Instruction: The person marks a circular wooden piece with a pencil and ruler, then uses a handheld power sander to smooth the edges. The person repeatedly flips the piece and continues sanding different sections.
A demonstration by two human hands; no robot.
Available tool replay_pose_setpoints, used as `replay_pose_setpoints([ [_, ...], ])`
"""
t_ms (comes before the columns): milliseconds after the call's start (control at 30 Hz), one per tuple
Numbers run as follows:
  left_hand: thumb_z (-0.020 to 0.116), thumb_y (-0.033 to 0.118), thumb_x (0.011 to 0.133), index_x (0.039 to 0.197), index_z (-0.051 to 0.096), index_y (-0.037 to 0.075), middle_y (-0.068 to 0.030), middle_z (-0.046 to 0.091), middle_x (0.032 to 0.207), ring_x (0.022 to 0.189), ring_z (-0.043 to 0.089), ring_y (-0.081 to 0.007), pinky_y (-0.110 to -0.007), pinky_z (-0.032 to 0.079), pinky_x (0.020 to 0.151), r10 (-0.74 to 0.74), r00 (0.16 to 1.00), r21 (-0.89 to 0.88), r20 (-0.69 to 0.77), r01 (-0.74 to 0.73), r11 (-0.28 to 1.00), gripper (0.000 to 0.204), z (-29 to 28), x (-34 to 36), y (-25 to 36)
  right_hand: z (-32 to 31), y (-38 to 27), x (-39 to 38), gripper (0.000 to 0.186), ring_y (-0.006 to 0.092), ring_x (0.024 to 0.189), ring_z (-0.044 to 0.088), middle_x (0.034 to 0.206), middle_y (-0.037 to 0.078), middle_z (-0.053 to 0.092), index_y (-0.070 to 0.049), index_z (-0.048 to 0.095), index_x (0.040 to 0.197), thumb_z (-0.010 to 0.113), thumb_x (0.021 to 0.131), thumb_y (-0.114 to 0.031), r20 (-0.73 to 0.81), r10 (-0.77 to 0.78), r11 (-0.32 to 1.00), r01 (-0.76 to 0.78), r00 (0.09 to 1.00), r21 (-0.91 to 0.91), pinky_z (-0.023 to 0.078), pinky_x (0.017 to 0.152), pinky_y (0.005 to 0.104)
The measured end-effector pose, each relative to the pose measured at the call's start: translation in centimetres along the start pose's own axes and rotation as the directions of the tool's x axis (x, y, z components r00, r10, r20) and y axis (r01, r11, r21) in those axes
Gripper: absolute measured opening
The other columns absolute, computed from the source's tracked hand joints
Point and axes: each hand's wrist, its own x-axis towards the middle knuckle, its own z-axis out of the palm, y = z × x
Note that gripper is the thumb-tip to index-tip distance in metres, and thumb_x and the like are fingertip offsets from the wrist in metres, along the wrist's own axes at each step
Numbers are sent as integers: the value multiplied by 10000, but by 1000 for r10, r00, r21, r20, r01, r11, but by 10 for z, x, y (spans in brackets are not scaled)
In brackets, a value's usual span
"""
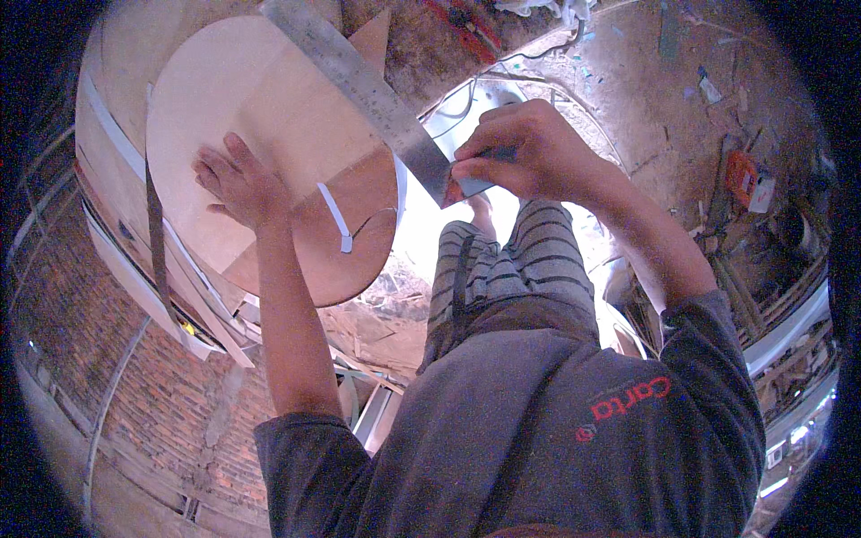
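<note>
Along the left edge of the round pale board point(206, 108), a dark narrow slat point(156, 229); near that edge, left hand point(238, 186) palm down on the board, fingers slightly apart; toward the right edge, a slim white strip point(333, 211); across the upper right edge, a long flat metal blade point(359, 94), slanting down rightward; past that edge, right hand point(525, 151), fingers clamped on a grey-blue piece point(491, 170) at the blade's lower end.
</note>
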Motion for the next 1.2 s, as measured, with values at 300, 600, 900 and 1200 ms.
replay_pose_setpoints([
  [300,225,767,1050,1650,295,-2,-230,229,1733,1626,155,-408,-767,106,1216,-14,1000,-14,11,15,1000,978,0,3,-3,5,0,-3,129,286,741,718,791,94,733,-99,821,927,824,897,-224,10,-30,999,31,999,-41,548,699,390],
  [600,204,745,1063,1661,269,12,-211,222,1741,1619,168,-421,-780,113,1208,45,998,46,-31,-44,998,948,11,5,-15,28,-8,23,209,329,762,729,792,121,727,-87,806,928,829,897,-293,21,-4,1000,4,1000,16,549,687,430],
  [900,245,701,1084,1663,268,28,-203,223,1742,1613,186,-427,-790,139,1198,103,995,44,-9,-102,994,889,4,2,-8,26,-8,-2,139,294,746,730,791,100,724,-104,815,910,833,885,-240,-14,-4,1000,4,1000,1,549,679,394],
  [1200,314,660,1092,1659,214,47,-251,237,1718,1579,220,-505,-830,213,1149,17,1000,44,1,-17,999,841,3,5,-12,41,-11,-23,157,310,741,722,815,112,736,-112,822,931,813,910,-268,-45,42,999,-41,998,29,543,678,400],
])
